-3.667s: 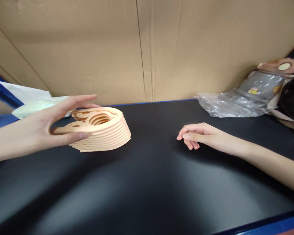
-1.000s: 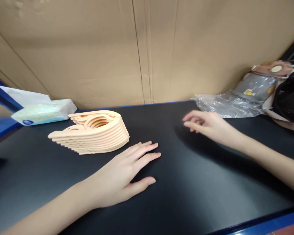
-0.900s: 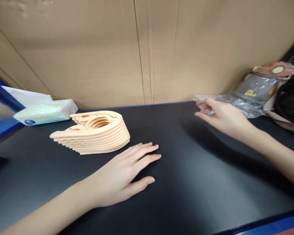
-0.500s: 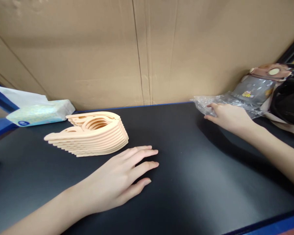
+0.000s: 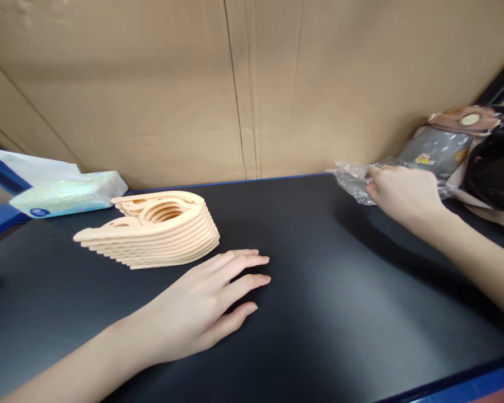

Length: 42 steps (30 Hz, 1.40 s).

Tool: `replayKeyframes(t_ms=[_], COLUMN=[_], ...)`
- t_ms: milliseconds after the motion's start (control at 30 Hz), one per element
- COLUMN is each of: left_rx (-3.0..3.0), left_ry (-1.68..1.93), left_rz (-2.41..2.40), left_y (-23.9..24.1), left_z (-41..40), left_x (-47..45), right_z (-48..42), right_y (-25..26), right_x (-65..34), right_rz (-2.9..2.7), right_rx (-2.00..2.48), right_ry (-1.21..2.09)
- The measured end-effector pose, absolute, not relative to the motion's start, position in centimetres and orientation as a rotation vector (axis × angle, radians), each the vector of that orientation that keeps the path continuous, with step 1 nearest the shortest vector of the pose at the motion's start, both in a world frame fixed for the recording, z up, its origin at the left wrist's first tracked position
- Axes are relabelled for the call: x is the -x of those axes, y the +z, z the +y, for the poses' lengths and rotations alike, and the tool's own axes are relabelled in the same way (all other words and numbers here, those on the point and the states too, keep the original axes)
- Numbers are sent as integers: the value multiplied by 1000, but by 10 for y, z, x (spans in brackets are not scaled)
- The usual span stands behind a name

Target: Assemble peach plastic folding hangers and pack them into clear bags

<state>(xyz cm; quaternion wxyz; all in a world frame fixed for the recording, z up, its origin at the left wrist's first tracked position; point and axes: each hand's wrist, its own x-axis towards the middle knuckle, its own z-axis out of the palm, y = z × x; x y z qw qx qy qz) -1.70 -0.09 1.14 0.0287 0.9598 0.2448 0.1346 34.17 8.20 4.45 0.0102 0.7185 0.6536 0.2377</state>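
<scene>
My left hand (image 5: pixel 212 305) lies palm down over the black table with its fingers spread, holding nothing. Just beyond its knuckles sits a neat stack of peach plastic folding hangers (image 5: pixel 180 238), folded flat one on another. At the back right, my right hand (image 5: pixel 405 193) has its fingers curled in on a clear plastic bag (image 5: pixel 353 182). The crinkled bag spreads out to the left of the fingers, and part of it is hidden under the hand.
A tissue pack (image 5: pixel 71 193) with a sheet sticking out stands at the back left. Behind the right hand are a grey bottle (image 5: pixel 434 148) with a brown lid and a black bag (image 5: pixel 495 170). A cardboard wall (image 5: pixel 151 101) closes off the back of the table (image 5: pixel 319 313).
My right hand has closed from stretched fingers to curled ones on the plastic bag, shifting slightly right. My left hand and the hangers stay in place.
</scene>
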Motion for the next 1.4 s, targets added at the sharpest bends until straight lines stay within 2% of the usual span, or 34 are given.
replayKeyframes(t_ms=[200,333,467,567,700,900,967,1000,1067,1167,1200,1267,1400], left_rx=[-3120,-3407,-3526,-3600,-3681,-3628,-3597,-3577,-3523,-3442,-3424,-3399,-3351], left_ry=[511,661,732,711,813,802,815,820,814,792,800,818,823], left_rz=[760,848,1099,1117,1015,921,897,879,844,844,859,883,905], left_y=[14,18,20,19,17,18,18,19,19,21,21,22,22], left_z=[-3,-14,-22,-19,-8,-3,-3,-3,-2,-2,-2,-2,-2], left_x=[14,9,8,11,13,17,19,20,21,23,23,22,22], right_z=[47,-4,-43,-49,-39,-40,-49,-53,-56,-45,-38,-25,-7], right_y=[61,47,24,19,26,30,26,24,23,31,36,45,56], right_x=[-314,-290,-275,-266,-257,-259,-260,-260,-260,-262,-264,-269,-283], right_rz=[2236,2875,3022,3049,3372,3464,3554,3568,3632,3675,3771,3769,3777], right_rx=[-2083,-1358,-519,-353,-301,-188,-405,-682,-968,-784,-584,-611,-1017], right_ry=[1103,1113,1483,1508,1387,1161,975,849,747,692,690,350,-110])
